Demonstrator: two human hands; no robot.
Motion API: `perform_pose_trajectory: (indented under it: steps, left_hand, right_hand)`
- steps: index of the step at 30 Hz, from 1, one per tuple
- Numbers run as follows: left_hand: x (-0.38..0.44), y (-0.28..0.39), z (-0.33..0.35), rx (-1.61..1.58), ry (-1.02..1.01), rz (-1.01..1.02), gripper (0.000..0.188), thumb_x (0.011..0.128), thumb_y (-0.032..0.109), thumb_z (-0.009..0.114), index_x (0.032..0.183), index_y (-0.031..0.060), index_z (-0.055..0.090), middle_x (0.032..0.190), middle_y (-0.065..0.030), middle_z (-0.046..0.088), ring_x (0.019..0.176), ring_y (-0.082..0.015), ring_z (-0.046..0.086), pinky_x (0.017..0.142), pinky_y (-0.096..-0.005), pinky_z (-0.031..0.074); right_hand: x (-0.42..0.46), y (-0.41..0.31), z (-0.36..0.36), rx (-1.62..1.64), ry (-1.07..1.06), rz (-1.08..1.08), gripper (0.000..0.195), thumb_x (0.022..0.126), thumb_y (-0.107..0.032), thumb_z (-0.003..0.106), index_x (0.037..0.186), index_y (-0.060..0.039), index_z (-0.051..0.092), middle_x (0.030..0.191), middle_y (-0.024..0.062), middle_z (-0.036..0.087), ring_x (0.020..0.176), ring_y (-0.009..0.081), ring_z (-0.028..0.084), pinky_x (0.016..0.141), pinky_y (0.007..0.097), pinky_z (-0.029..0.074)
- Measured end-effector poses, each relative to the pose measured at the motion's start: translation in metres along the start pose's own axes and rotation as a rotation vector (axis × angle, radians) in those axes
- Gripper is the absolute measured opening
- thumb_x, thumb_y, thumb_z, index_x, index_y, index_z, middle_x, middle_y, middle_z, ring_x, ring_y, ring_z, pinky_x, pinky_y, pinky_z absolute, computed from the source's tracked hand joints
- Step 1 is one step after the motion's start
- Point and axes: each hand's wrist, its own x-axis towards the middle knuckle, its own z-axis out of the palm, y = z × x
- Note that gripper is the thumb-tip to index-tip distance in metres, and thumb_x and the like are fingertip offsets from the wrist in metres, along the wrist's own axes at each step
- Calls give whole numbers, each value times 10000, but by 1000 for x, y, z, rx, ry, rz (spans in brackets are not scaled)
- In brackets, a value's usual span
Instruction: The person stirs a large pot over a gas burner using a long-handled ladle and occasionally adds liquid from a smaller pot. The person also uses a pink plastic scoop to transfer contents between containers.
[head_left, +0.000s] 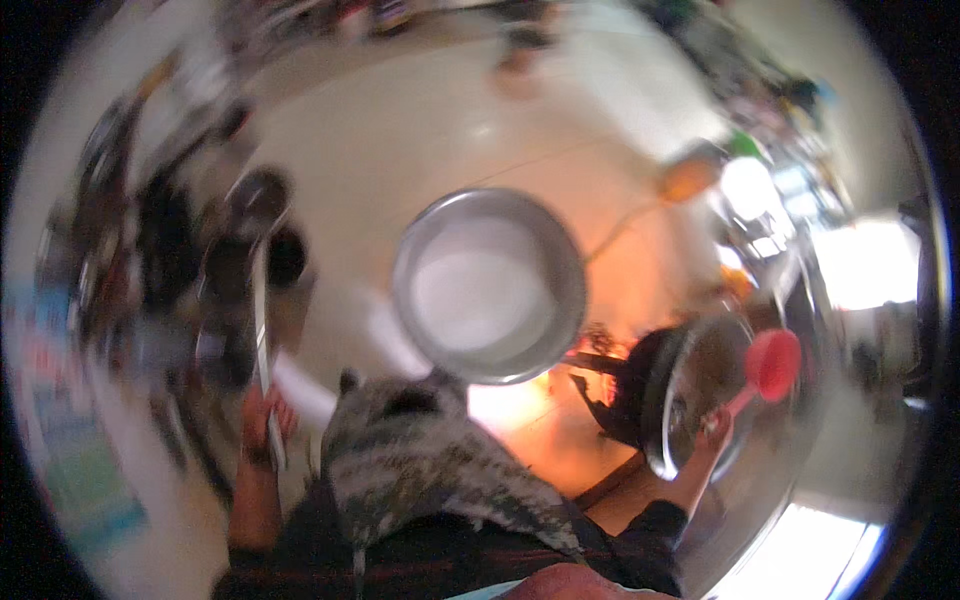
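Observation:
In the head view, my left hand (266, 424) is closed around the handle of a long-handled metal ladle (260, 315). Its upper end reaches blurred dark containers. On the right, my right hand (714, 429) grips the stem of a red plastic scoop or ladle (772, 364). That hand is over a large metal pot (686, 390). Between the hands, ahead of my body, a round metal basin (489, 285) has something whitish in it; blur hides what this is.
An orange fire (544, 394) glows near a dark stand (611, 401) beside the pot. A cable or hose (619, 225) crosses the floor. Blurred dark vessels (255, 247) stand at left. Part of a person (521, 56) shows at the top. Bright metal items crowd the right.

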Motion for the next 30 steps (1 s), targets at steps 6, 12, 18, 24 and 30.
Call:
perform_pose_trajectory:
  steps: [6, 12, 18, 24, 30]
  left_hand:
    - [5, -21, -54, -257, 12, -24, 221, 902, 110, 611, 1086, 42, 511, 616, -16, 500, 463, -144, 511, 434, -310, 440]
    - [-32, -35, -141, -343, 230, 60, 216, 877, 98, 632, 1066, 52, 537, 605, -40, 506, 447, -157, 506, 430, -317, 440]
    - [-50, -30, -226, -404, 535, 64, 167, 870, 65, 618, 1007, 54, 523, 544, -64, 483, 391, -193, 480, 386, -333, 424]
    - [-69, -25, -279, -431, 692, 102, 186, 864, 97, 644, 971, 37, 504, 532, -70, 510, 391, -187, 505, 384, -315, 428]
    - [-64, -12, -291, -420, 828, 11, 206, 836, 56, 646, 984, 14, 509, 549, -78, 518, 400, -198, 523, 390, -325, 447]
  right_hand:
    - [-38, 77, 139, -181, -581, 97, 294, 877, -112, 633, 1134, -13, 530, 720, 22, 536, 584, 135, 537, 494, 253, 451]
    - [-142, 206, 341, -597, -1120, 424, 370, 856, -119, 644, 1189, 21, 567, 730, -14, 514, 571, 101, 503, 484, 231, 406]
    - [-353, 371, 526, -947, -1549, 756, 325, 855, -109, 678, 1145, 14, 597, 735, -13, 543, 543, 80, 492, 488, 237, 413]
    - [-572, 517, 648, -1371, -2101, 582, 235, 853, -163, 690, 1005, 13, 652, 671, 25, 585, 527, 142, 545, 465, 320, 425]
    - [-698, 640, 688, -1434, -2154, 762, 273, 878, -209, 693, 1043, -2, 626, 799, 64, 622, 685, 170, 602, 610, 313, 510]
